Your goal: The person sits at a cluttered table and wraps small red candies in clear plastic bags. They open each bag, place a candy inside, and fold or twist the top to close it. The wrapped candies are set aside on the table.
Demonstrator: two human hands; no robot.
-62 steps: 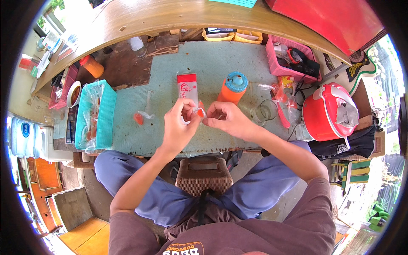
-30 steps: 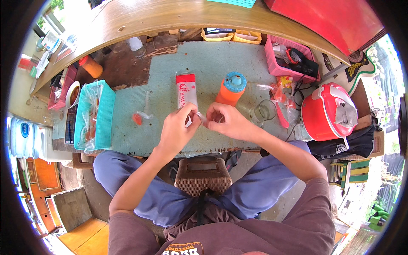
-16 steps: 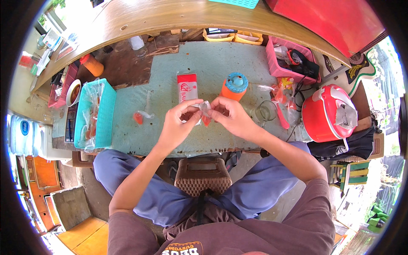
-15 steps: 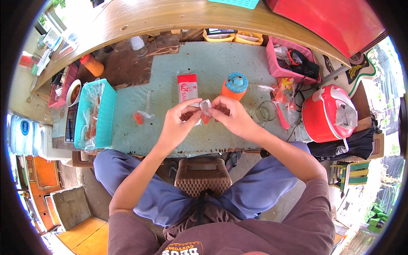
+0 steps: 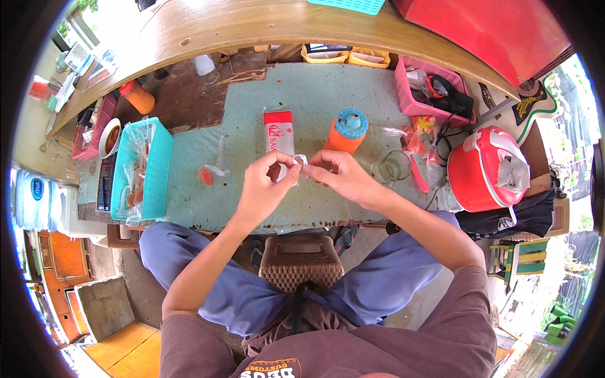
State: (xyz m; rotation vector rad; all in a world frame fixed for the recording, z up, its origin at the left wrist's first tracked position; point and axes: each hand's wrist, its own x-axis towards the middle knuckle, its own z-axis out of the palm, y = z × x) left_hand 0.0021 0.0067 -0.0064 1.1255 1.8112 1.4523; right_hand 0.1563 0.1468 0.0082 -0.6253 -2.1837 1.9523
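My left hand [image 5: 266, 183] and my right hand [image 5: 342, 179] meet over the near middle of the table. Both pinch a small clear plastic bag [image 5: 300, 160] between thumb and fingers. Just beyond them lies a red and white packet [image 5: 278, 131], its lower end partly hidden by my left hand. Past my right hand is an orange bottle with a blue cap [image 5: 346, 131]. A clear glass [image 5: 395, 166] sits to the right of that hand. To the left of my hands lies a small tied bag with orange-red contents [image 5: 206, 176].
A turquoise basket [image 5: 161, 173] of filled plastic bags stands at left, beside a white bowl [image 5: 109, 137]. At right are a red cooler jug [image 5: 482, 170], a pink basket [image 5: 435, 104] and loose bags [image 5: 423, 142]. A wooden shelf [image 5: 265, 25] spans the far side.
Between my fingers the plastic bag has shifted slightly left and turned. The orange-red part that showed under it no longer shows. My fingertips have drawn closer together.
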